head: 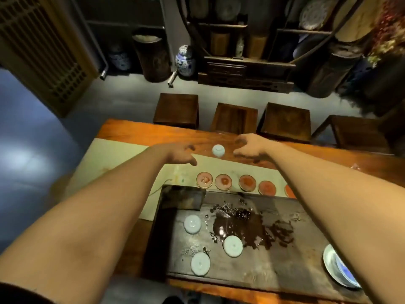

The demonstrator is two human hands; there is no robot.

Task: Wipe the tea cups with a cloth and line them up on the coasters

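A pale blue tea cup stands on the far part of the wooden table. My left hand is just left of it and my right hand just right of it, both with loosely curled fingers and holding nothing. Neither hand touches the cup. Several round reddish coasters lie in a row on a pale runner, none bearing a cup. Three more pale cups sit upside down on the dark tea tray. No cloth is clearly visible.
A dark wet patch spreads across the tray's middle. A blue-patterned dish sits at the tray's right end under my right forearm. Several dark wooden stools stand beyond the table's far edge, with shelves and jars behind.
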